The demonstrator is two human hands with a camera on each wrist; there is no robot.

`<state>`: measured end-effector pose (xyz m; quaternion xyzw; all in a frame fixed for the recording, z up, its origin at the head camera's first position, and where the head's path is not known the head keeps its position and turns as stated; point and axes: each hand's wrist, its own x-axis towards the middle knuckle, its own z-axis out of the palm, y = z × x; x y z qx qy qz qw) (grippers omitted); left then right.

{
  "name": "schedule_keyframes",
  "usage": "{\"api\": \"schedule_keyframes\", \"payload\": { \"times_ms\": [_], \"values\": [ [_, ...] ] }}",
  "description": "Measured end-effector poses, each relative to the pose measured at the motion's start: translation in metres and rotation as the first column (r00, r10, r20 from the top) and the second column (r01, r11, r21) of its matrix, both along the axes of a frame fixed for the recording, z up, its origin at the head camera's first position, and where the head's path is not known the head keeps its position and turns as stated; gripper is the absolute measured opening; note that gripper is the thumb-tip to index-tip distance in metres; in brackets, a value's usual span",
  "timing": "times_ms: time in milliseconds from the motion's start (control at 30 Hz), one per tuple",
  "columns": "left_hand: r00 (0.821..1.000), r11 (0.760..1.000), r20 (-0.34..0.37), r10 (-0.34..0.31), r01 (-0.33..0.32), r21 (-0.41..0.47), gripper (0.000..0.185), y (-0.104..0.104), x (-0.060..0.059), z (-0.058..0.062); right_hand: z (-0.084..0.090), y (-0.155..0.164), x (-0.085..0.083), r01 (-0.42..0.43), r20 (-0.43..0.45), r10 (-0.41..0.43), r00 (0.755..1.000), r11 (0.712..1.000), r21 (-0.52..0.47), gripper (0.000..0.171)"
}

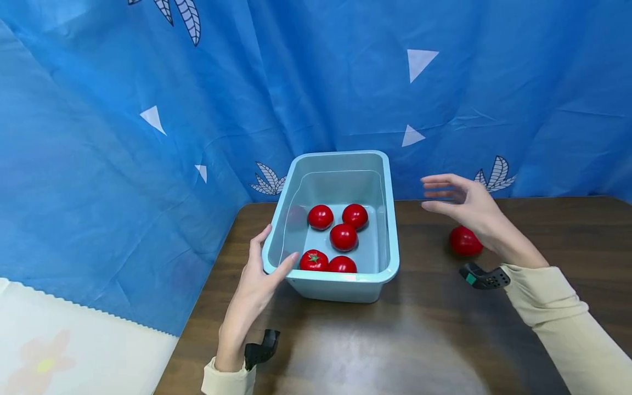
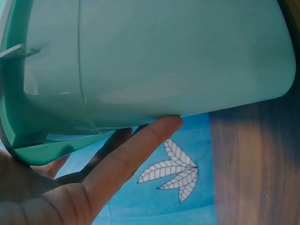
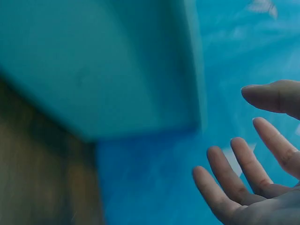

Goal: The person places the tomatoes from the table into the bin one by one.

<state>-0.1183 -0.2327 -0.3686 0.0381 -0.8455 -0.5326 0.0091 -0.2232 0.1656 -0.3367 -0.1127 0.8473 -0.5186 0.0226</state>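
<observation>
head view showed the left hand [image 1: 257,282] gripping the near-left rim of the tub [image 1: 390,230] holding five tomatoes [image 1: 343,237], while the right hand [image 1: 466,206] hovered loose-fingered above a stray tomato [image 1: 463,241] on the table [image 1: 424,329].

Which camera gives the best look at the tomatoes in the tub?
The head view: it looks down into the tub and shows all five tomatoes inside, plus a sixth tomato on the table behind the right hand. Both wrist views show only the tub's outer wall, no tomatoes.

right hand [image 1: 464,206] partly hides the loose tomato [image 1: 463,242].
</observation>
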Motion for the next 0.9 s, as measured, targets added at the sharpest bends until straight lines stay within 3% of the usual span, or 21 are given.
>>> {"api": "schedule_keyframes", "payload": {
  "times_ms": [167,333,667,900],
  "values": [
    [1.0,1.0,0.0,-0.007,0.007,-0.006,0.089,-0.002,0.0,0.0,-0.043,0.035,0.001,0.079,-0.027,-0.077,0.997,0.995,0.058,0.058],
    [1.0,1.0,0.002,-0.006,0.006,-0.008,0.089,-0.002,0.0,-0.001,-0.071,0.059,0.002,0.138,-0.013,-0.137,0.99,0.986,0.089,0.064],
    [1.0,1.0,0.006,0.0,0.0,-0.006,0.09,-0.002,-0.001,0.0,-0.112,0.085,0.005,0.12,-0.01,-0.12,0.993,0.985,0.12,0.068],
    [1.0,1.0,0.009,0.0,0.0,-0.006,0.089,-0.003,-0.001,-0.001,-0.124,0.08,-0.001,0.105,0.01,-0.109,0.994,0.979,0.174,0.072]
  ]
}}
